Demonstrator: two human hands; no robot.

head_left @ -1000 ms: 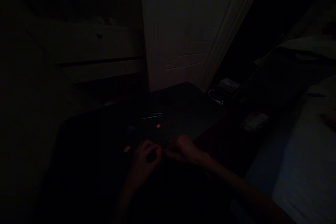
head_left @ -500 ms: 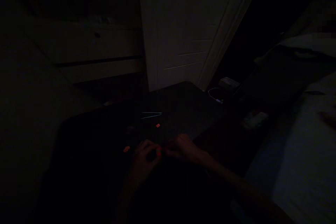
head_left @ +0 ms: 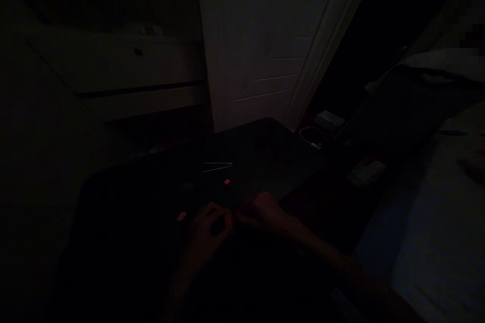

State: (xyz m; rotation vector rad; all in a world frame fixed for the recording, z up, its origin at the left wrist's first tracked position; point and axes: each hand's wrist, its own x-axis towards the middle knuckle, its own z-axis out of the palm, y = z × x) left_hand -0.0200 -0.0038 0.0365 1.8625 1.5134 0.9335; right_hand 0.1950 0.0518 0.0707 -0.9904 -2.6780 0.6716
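The room is very dark. My left hand (head_left: 206,229) and my right hand (head_left: 265,214) meet over a dark table top (head_left: 265,161), fingertips pinched together on a small orange-red piece (head_left: 229,221) between them. A second small orange piece (head_left: 227,181) lies on the table just beyond my hands. A third orange piece (head_left: 182,216) lies to the left of my left hand. Thin metal tweezers (head_left: 217,166) lie farther back. What the small pieces are cannot be made out.
A pale door (head_left: 265,40) stands behind the table. A drawer unit (head_left: 132,70) is at the back left. A white cable (head_left: 310,136) and a small box (head_left: 330,118) lie right of the table. A bed with light sheets (head_left: 435,212) runs along the right.
The picture has grown darker. My hands stay together on the small piece, which shows less than before. The view has shifted slightly.
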